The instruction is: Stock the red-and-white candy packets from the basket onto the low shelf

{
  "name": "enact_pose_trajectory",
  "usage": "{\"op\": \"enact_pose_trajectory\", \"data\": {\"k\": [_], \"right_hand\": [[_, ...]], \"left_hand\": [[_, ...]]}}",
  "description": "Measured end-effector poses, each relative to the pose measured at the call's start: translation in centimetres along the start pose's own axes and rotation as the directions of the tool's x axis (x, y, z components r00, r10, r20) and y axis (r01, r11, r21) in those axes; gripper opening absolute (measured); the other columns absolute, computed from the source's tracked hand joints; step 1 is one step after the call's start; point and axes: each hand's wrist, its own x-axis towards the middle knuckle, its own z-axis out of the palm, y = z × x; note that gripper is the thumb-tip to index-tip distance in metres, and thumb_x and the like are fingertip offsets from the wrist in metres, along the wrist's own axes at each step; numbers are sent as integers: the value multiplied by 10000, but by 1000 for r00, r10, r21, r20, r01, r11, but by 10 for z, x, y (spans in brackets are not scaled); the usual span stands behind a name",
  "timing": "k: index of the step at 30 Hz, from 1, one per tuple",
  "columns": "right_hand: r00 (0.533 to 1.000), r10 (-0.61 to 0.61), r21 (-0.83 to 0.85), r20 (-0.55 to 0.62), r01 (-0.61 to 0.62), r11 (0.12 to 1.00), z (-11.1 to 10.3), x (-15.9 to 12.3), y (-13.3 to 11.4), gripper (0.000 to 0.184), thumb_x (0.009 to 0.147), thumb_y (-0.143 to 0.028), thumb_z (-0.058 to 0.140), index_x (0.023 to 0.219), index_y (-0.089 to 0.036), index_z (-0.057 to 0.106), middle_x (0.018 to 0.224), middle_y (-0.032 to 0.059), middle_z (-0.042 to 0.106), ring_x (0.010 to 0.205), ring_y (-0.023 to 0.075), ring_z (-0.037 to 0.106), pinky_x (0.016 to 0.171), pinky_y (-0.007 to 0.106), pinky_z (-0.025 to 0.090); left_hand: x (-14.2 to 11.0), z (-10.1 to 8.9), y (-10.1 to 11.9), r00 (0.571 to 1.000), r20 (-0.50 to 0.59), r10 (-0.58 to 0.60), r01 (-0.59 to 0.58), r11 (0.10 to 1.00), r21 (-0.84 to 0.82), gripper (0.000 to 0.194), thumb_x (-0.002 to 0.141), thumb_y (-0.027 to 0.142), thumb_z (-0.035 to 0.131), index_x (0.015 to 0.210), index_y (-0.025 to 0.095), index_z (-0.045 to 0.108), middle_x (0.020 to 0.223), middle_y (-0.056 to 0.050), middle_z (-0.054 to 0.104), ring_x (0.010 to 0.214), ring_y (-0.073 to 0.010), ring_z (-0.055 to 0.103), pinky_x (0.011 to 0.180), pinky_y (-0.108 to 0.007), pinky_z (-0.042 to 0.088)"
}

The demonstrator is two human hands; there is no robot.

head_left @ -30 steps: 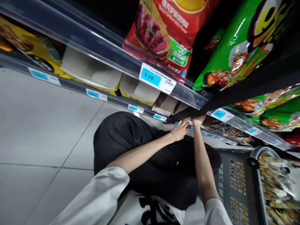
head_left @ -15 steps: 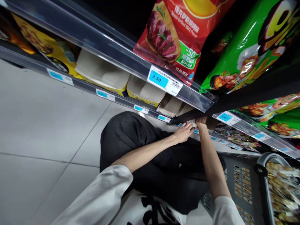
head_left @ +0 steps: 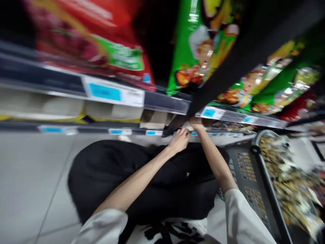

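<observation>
My left hand is at the front edge of the lowest shelf, its fingers bent over the price strip beside a pale box-like thing. What the fingertips grip is too small and blurred to make out. My right hand reaches into the same shelf, just right of the left hand. Its fingers are hidden under the upper shelf and the dark upright. Open-topped cardboard display boxes line the low shelf to the left.
Above hang a red chip bag and green snack bags on the upper shelf. A grey shopping basket holding shiny snack packets stands at my right. Tiled floor lies left of my bent knees.
My view has turned to the right and levelled, so shelves and hands appear further left. Both hands stay at the same low shelf spot. More of the basket's packets shows.
</observation>
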Motion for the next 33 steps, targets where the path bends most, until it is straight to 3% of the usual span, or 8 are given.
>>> {"op": "enact_pose_trajectory", "data": {"k": [3,4,7,10,16,23,28,33], "right_hand": [[1000,-20,-174,-1,20,984,-21,-32,-9,390,753,-200,854,1106,-105,719,1324,194,656,1344,329,533,1212,454,353],[985,-92,-302,145,132,944,-32,-51,-12,513,787,-235,833,1255,-106,665,1454,210,568,1436,332,455,1243,451,312],[899,-177,-374,400,336,864,-73,-132,-27,716,911,-378,724,1524,-153,430,1671,192,289,1586,266,247,1275,420,278],[858,-50,-358,511,266,895,-127,-226,-58,682,961,-434,658,1556,-227,398,1673,144,320,1547,236,353,1260,400,330],[961,129,-376,246,-28,926,-240,-341,-128,475,943,-374,705,1389,-252,601,1251,85,736,1141,201,715,1021,328,562],[975,51,-344,-215,-124,931,-338,-358,-140,281,953,-401,672,1152,-211,731,1050,78,787,906,197,761,829,296,606],[981,193,-630,16,-140,764,-388,-332,-116,413,986,-445,596,1308,-199,676,1129,93,777,973,210,748,890,313,572],[774,624,-877,107,-222,425,-422,-294,-55,555,854,-403,760,1349,-173,661,1111,118,783,945,255,752,829,309,552]], "left_hand": [[-2,6,-6,1000,1,-7,7,1000,15,474,898,153,481,1352,84,599,1276,-245,597,1253,-393,494,1004,-540,463],[-2,8,-9,1000,-5,1,-1,1000,25,458,905,162,476,1335,91,614,1305,-247,593,1261,-397,494,1003,-548,468],[-7,14,-15,998,-24,63,-62,997,56,519,932,188,458,1432,80,546,1437,-240,540,1337,-414,460,1012,-558,475],[-16,17,-16,992,-58,109,-105,992,70,497,954,196,440,1426,89,553,1553,-225,451,1438,-407,394,1080,-564,451],[-30,31,-12,966,-75,248,-247,969,29,392,971,204,435,1307,136,625,1598,-191,414,1489,-385,369,1140,-562,433],[-36,47,-32,914,-63,401,-401,916,14,364,992,232,416,1305,145,579,1434,-195,530,1318,-366,521,1087,-543,481],[-39,47,-48,903,-31,429,-429,903,12,344,997,262,415,1300,164,544,1361,-188,550,1221,-354,563,1058,-552,491],[-43,47,-53,915,54,400,-400,917,-16,329,998,283,418,1272,169,561,1363,-186,547,1248,-370,546,1069,-560,476]]}}
